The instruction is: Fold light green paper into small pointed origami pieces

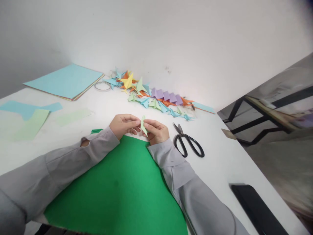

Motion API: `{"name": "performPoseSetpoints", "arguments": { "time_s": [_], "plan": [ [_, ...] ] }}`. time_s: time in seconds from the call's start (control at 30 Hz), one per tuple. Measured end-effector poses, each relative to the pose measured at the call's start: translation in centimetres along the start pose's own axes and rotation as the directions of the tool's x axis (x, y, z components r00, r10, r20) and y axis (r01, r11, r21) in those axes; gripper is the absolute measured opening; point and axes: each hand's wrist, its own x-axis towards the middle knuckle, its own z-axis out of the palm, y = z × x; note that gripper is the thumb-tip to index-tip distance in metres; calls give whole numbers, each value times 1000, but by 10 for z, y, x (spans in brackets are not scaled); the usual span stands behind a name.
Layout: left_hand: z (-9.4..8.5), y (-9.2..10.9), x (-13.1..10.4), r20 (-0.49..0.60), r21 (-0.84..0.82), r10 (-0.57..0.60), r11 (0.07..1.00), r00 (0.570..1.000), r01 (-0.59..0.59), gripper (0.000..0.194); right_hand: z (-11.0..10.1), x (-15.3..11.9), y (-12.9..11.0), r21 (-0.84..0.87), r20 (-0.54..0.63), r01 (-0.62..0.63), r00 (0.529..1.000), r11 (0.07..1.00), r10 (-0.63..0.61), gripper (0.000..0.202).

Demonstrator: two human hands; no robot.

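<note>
Between my two hands is a small folded piece of light green paper point(143, 126), narrow and pointed at its lower end. My left hand point(126, 125) pinches its left edge with thumb and fingers. From the other side, my right hand point(156, 131) grips it, thumb on top. Both hands are just above the far edge of a large green sheet point(117, 186) lying on the white table. To the right of my right hand lie black-handled scissors point(188, 140), blades slightly apart and pointing away from me.
Folded paper figures point(128, 81) in several colours line the wall, beside a purple pleated strip point(166, 96). A stack of blue paper point(66, 80) and a tape roll point(102, 86) sit back left. Paper offcuts point(34, 124) lie left; a black phone-like object point(256, 209) lies front right.
</note>
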Motion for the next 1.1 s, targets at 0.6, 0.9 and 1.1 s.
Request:
{"name": "performPoseSetpoints", "arguments": {
  "time_s": [0.6,0.9,1.1],
  "plan": [
    [1,1,0,-27,32,-3,999,1000,4,21,2,0,0,18,-3,6,1000,1000,-6,20],
    [4,2,-4,-12,171,65,983,998,-62,34,2,-1,-3,0,-6,-7,1000,1000,7,20],
    [7,3,-8,59,289,162,942,985,-172,20,5,-4,-8,7,-15,-41,999,999,41,17]
  ]
}}
